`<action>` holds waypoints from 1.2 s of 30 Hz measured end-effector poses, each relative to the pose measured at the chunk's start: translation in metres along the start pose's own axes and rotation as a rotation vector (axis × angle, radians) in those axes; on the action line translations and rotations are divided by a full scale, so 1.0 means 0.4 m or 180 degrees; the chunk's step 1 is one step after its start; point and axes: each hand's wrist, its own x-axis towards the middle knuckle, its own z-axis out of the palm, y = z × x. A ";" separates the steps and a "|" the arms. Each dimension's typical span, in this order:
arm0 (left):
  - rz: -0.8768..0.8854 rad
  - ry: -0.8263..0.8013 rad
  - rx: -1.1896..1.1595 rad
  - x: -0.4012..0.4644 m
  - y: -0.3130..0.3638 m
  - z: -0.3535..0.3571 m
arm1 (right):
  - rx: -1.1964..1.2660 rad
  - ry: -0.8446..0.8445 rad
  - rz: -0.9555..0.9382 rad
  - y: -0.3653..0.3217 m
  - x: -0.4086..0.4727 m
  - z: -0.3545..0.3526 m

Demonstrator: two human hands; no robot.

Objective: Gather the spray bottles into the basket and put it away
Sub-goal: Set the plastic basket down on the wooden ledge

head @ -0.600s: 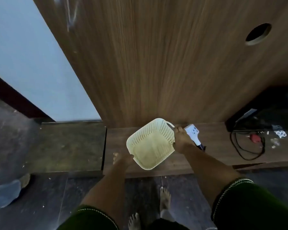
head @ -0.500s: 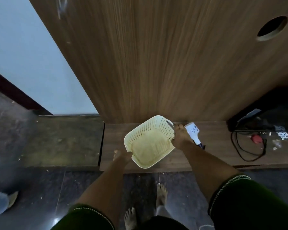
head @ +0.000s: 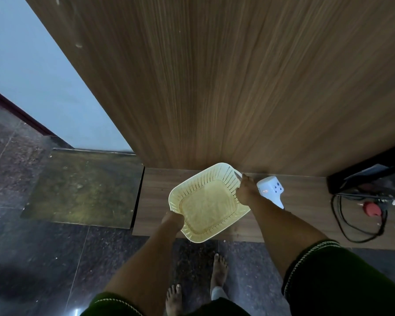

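A cream perforated plastic basket [head: 206, 202] is held just above a low wooden ledge [head: 155, 197], its inside bare with no spray bottles in view. My left hand [head: 172, 218] grips its near left rim. My right hand [head: 246, 191] grips its far right rim, fingers curled over the edge. The basket sits roughly level, turned diagonally to the ledge.
A tall wood panel [head: 237, 87] rises right behind the basket. A white power strip [head: 270, 189] lies on the ledge by my right hand. Black cables [head: 360, 222] and a red plug [head: 371, 209] lie at the right. Dark tiled floor [head: 43, 258] and my bare feet [head: 218, 272] are below.
The basket has tipped from tilted toward level and come lower over the ledge; both hands keep their grip on its rims.
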 end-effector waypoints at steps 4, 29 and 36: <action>-0.0081 0.0001 -0.0056 0.010 0.001 -0.004 | 0.0214 0.0073 0.0093 -0.001 0.011 0.001; 0.0780 0.0160 -0.0048 0.065 0.079 -0.120 | 0.2082 0.0467 0.1102 0.052 -0.078 0.074; 0.0802 0.0195 -0.0075 0.072 0.065 -0.109 | 0.2116 0.0289 0.0941 0.047 -0.073 0.076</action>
